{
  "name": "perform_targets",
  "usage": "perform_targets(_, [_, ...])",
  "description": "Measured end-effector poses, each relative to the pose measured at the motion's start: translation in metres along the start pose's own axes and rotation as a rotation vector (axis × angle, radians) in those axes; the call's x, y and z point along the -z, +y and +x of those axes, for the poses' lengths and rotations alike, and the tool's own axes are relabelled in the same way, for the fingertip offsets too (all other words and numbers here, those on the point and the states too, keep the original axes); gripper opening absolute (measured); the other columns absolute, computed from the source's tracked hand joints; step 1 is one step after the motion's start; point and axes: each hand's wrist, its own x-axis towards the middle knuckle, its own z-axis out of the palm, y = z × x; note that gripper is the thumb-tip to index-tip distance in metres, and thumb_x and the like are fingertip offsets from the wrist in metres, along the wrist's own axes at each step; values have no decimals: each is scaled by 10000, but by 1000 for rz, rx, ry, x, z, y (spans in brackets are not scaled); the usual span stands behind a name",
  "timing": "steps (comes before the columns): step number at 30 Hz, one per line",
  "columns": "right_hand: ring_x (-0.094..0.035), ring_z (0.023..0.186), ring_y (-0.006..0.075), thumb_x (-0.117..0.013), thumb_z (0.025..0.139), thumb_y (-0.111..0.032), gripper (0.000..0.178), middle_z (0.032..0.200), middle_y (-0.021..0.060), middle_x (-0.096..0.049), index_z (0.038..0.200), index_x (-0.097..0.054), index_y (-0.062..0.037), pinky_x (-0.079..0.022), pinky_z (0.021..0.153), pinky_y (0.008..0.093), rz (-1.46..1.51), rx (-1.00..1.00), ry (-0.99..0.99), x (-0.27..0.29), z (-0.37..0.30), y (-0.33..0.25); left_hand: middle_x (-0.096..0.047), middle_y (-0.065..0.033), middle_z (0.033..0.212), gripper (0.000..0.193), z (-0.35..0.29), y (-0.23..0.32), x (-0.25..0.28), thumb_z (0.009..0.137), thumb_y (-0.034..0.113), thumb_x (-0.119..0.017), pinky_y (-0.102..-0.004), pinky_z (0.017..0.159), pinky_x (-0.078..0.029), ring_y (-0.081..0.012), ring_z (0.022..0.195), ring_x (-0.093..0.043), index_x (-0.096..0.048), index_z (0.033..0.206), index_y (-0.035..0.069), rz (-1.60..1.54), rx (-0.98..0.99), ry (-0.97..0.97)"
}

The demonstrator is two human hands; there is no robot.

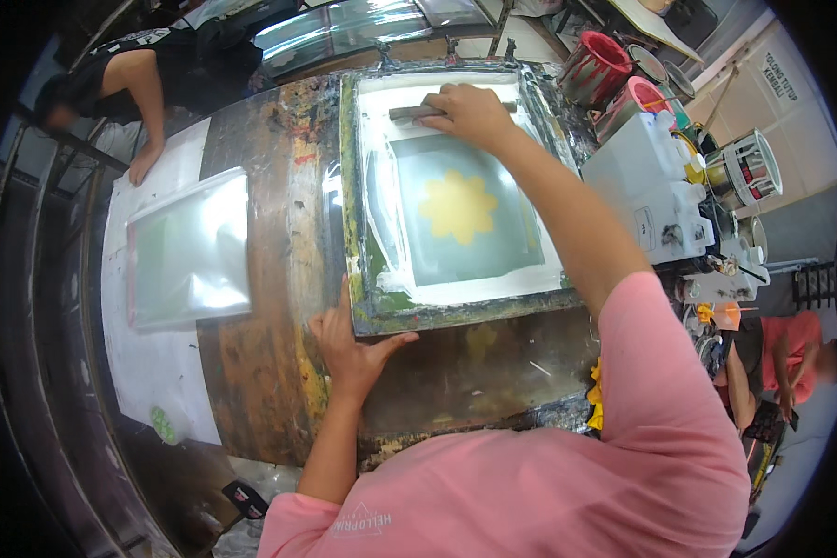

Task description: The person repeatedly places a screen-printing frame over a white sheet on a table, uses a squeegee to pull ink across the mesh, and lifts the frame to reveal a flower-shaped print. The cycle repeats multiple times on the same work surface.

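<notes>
A screen printing frame [465,314] lies flat on the stained table, white paste bordering its mesh. A yellow flower shape [458,206] shows in the middle of the mesh. At the frame's far end my right hand [470,113] is closed on a squeegee [417,112], which rests across the white strip. My left hand [352,352] is at the near left corner of the frame, thumb and index finger spread apart along its edges; it holds nothing.
To the left, a stack of clear plastic sheets [191,246] lies on white paper [163,377]; a co-worker's hand [145,163] touches that paper. Paint-stained buckets [597,70] and a white jerrycan [644,186] stand at the right. Hinge clamps [452,48] sit behind the frame. Another person [795,358] is far right.
</notes>
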Motion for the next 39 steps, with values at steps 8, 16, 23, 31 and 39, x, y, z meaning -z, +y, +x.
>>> perform_targets(8, [-715,957,325,-636,1004,-552,407,995,105,-681,1092,-712,-162,-588,741,484,-34,-36,-79,41,-152,-111,-643,-77,926,1259,-4,-4,-5,615,703,-911,-425,902,-386,-278,884,-538,-515,1563,-26,-6,-4,40])
perform_targets(16, [-703,950,341,-684,971,-475,427,971,140,-707,1055,-677,-56,-560,858,521,-37,-40,52,125,-192,-171,-694,-168,1155,1093,24,48,19,793,527,-930,-461,1046,-456,-302,1143,-621,-454,1580,-64,-600,216,85])
perform_targets(23, [-678,820,298,-683,933,-469,387,828,90,-703,882,-704,-86,-420,903,496,-255,68,569,192,-118,-160,-527,-281,1500,1110,72,67,44,897,583,-820,-531,1211,-328,-373,1432,-480,-319,1646,-66,-591,64,165])
perform_targets(31, [-690,822,327,-665,984,-503,470,835,142,-713,950,-736,-40,-433,820,456,-223,15,528,235,-66,-144,-411,-298,1655,1187,29,54,12,847,768,-733,-741,1247,15,-462,1603,-263,-370,1629,-48,171,95,-230])
perform_targets(39, [-619,601,317,-672,955,-468,510,610,132,-632,703,-699,-25,-446,635,431,3,-100,457,268,-30,-146,-627,-280,1458,573,124,10,60,1001,382,-734,-654,1296,-68,-445,1456,-515,-645,1417,-3,-52,170,204])
